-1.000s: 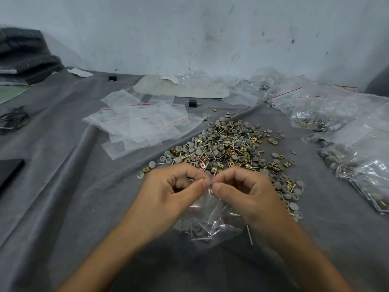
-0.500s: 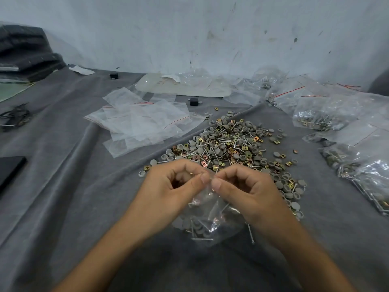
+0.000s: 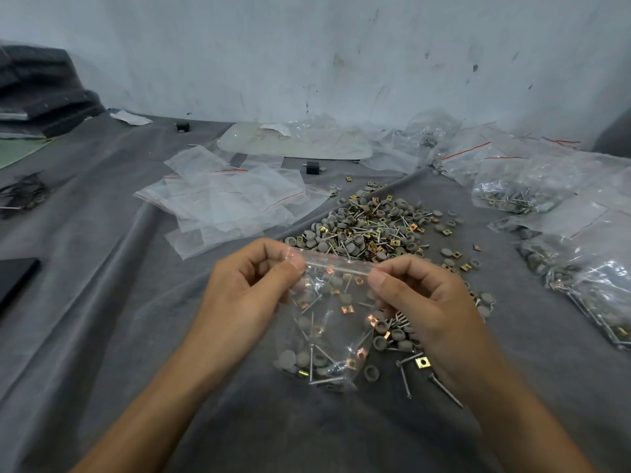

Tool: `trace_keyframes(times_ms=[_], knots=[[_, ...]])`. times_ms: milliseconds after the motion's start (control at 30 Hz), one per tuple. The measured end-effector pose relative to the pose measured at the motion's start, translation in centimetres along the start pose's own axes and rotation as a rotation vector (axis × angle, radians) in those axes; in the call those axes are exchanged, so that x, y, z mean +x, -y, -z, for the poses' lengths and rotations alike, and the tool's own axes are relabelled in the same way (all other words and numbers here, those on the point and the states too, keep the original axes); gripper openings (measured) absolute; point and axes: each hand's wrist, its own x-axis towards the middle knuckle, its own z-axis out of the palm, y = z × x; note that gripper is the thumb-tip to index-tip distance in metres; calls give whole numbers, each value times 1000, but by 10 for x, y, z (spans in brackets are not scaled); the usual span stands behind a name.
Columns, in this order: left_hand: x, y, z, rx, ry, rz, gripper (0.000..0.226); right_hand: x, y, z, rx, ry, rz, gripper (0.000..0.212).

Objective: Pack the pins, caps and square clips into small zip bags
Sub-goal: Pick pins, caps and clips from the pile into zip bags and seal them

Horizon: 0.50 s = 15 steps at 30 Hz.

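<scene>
I hold the small zip bag point(image 3: 327, 322) on the near side of the loose pile point(image 3: 372, 227), its bottom sagging onto the grey cloth of the tabletop point(image 3: 102, 302). My left hand point(image 3: 246, 288) pinches one top corner between thumb and forefinger and my right hand point(image 3: 426, 302) pinches the other in the same way, so the zip strip is stretched straight between them. I cannot tell whether the strip is pressed closed. Through the clear plastic I see grey round caps gathered at the bottom, with long thin pins and brass-coloured square clips scattered above them.

The pile itself is a mix of the same caps, pins and clips, spread over the cloth. Its near edge trails toward my right wrist, where a few pins point(image 3: 406, 377), one square clip point(image 3: 422, 362) and a cap point(image 3: 370, 373) lie apart from the rest. Left of the pile lies a loose stack of empty zip bags point(image 3: 232, 203) with red seal lines. Right of the pile lie filled bags point(image 3: 512, 189), and more of them nearer me point(image 3: 594, 288). Just behind the pile a small black block point(image 3: 312, 167) stands on the cloth
</scene>
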Motion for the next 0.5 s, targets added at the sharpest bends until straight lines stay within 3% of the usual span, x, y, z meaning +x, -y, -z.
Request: trace_keyframes(times_ms=[167, 500], knots=[[-3, -5, 0, -77, 114, 58, 22, -1, 0, -2, -11, 27, 39, 11], [-9, -11, -9, -31, 232, 65, 16, -3, -4, -9, -10, 85, 50, 8]])
